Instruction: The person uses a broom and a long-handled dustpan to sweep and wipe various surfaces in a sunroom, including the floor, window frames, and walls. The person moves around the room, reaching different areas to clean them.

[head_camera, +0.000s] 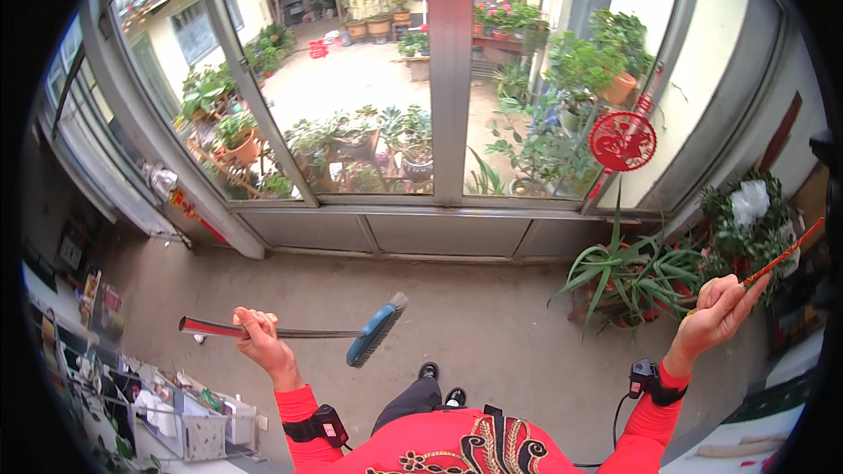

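Observation:
My left hand (260, 336) is closed around the dark and red handle (316, 334) of a broom. Its blue head (371, 336) with grey bristles points to the right, in front of my feet. Out to the far right, my raised right hand (718, 313) grips a thin red-and-orange strip or stick (787, 255); I cannot tell what it is. Just left of that hand grows a potted aloe (622, 270) with long spiky leaves.
Ahead stands a metal-framed glass partition (448, 79), with a courtyard of potted plants beyond. A round red ornament (622, 141) hangs at the right pane. At lower left is a rack with white bins (204, 434). Concrete floor (500, 316) lies around me.

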{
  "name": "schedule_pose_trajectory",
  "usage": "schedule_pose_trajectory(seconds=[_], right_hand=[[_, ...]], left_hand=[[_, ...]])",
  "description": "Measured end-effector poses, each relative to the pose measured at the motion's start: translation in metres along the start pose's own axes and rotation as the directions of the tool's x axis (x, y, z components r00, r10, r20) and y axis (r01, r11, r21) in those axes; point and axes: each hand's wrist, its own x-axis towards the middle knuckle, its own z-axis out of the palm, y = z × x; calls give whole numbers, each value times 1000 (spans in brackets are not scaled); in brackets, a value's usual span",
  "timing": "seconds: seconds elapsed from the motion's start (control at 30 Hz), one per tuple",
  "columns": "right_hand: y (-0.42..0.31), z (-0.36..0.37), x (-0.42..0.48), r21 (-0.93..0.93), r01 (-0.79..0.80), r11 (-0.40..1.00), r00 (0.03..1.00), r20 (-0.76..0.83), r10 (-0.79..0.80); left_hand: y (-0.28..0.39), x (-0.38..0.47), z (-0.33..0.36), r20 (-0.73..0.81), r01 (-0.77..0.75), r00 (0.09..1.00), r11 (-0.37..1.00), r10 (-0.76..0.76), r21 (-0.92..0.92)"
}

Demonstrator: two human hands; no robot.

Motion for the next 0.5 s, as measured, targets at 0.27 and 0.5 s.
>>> schedule_pose_trajectory(seconds=[0.27, 0.5], right_hand=[[-7, -39, 1, -98, -2, 995, 987, -157, -13], [-11, -69, -18, -199, -26, 980, 960, -279, -31]], left_hand=[[-36, 18, 53, 204, 99, 976, 990, -76, -102], [-67, 17, 103, 158, 278, 952, 956, -261, -96]])
